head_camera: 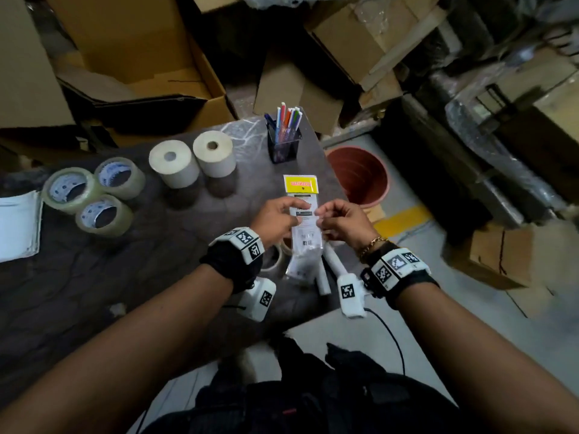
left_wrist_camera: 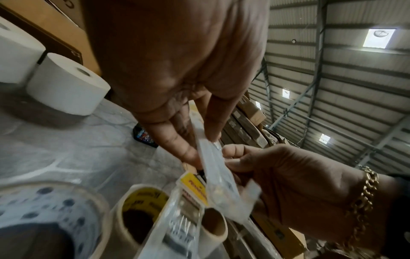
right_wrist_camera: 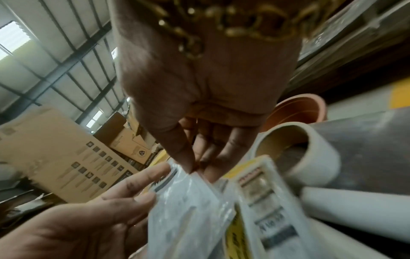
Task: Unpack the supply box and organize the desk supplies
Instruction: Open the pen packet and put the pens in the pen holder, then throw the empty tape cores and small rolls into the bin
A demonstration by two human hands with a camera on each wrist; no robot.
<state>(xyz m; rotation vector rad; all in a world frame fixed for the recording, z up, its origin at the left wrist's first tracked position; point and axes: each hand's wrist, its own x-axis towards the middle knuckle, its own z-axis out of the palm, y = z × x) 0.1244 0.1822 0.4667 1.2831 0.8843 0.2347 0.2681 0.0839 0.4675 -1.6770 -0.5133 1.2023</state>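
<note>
A dark table carries three clear tape rolls, two white paper rolls (standing on end) and a mesh pen holder.

Bare tabletop left of tape rolls

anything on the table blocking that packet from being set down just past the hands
Nothing visible does. Both hands pinch the packet; the table between them and the pen holder looks bare.

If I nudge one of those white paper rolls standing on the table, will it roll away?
Probably not: each white paper roll stands on its flat end on the table. Tipped onto its side, it would likely roll. It looks solid, so fairly heavy.
</note>
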